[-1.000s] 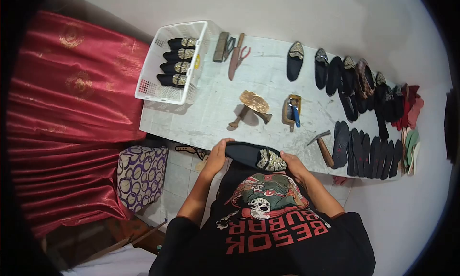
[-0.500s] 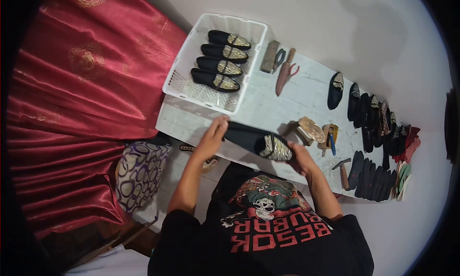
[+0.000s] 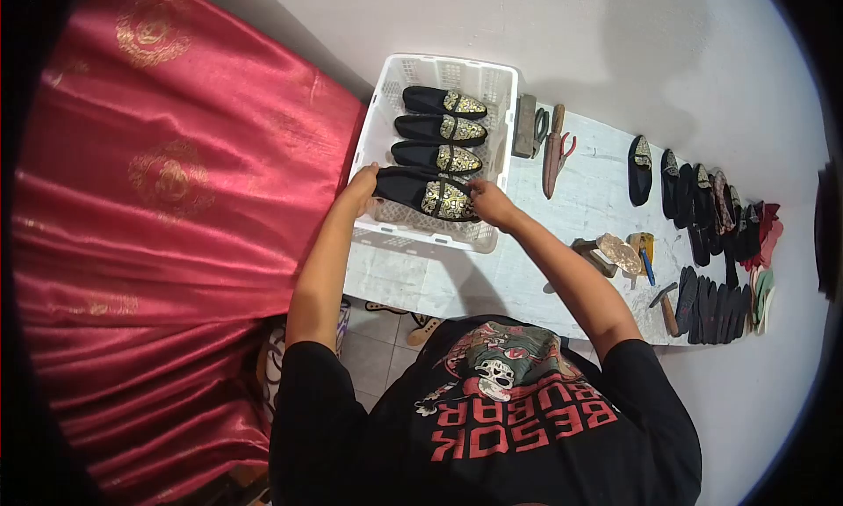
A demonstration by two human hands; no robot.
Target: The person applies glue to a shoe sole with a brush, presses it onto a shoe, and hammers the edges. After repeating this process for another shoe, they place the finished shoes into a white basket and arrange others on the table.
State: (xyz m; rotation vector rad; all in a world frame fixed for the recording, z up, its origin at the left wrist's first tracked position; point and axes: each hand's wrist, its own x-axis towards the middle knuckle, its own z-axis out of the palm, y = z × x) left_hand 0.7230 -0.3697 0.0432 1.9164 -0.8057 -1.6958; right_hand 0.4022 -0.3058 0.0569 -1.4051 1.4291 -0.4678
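A black loafer with a gold-patterned toe is held level between my two hands, over the near part of a white plastic basket. My left hand grips its heel end, by the basket's left rim. At the toe end, my right hand has its fingers closed on the shoe. Behind it, three similar loafers lie side by side in the basket, toes to the right. The held loafer hides what is directly below it.
Right of the basket lie a sharpening block, a sheathed knife and red-handled pliers. Farther right are a hammer, black insoles and several more shoes. A red curtain hangs at left.
Both hands have carried the loafer from over the table's front edge up and left to over the basket. The view has shifted, so the basket sits lower and farther right in it.
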